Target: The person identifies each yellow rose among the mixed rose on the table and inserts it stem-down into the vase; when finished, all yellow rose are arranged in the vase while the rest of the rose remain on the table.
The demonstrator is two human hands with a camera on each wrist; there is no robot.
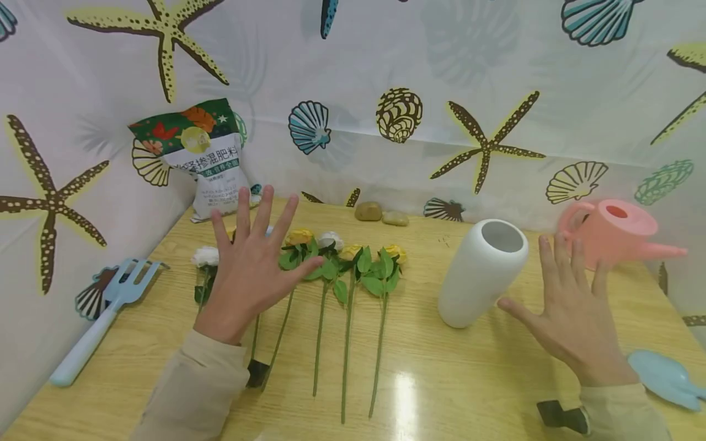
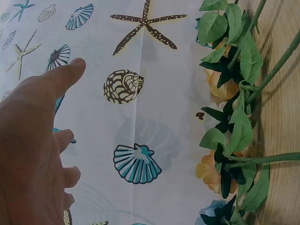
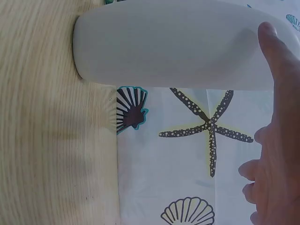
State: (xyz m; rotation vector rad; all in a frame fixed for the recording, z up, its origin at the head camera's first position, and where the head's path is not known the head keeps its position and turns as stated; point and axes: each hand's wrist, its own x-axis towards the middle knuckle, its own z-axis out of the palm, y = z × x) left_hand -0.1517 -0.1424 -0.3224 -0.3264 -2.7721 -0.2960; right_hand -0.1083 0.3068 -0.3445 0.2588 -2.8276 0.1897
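My left hand [image 1: 254,269] is held over the row of artificial flowers with its fingers spread, holding nothing. Yellow and white roses [image 1: 394,252] lie side by side, blooms toward the back and green stems [image 1: 347,343] toward me; the hand hides some of them. In the left wrist view, leaves and orange-yellow blooms [image 2: 211,173] show to the right of the hand. A tall white vase [image 1: 477,275] stands upright right of the flowers. Just right of the vase is my right hand [image 1: 573,312], fingers spread and nothing held. In the right wrist view its thumb overlaps the vase [image 3: 173,47].
A fertilizer bag [image 1: 215,165] leans at the back left, above a light blue hand fork [image 1: 118,300]. Two stones [image 1: 368,211] lie by the patterned cloth backdrop. At the right are a pink watering can [image 1: 607,236] and a light blue shovel [image 1: 664,375].
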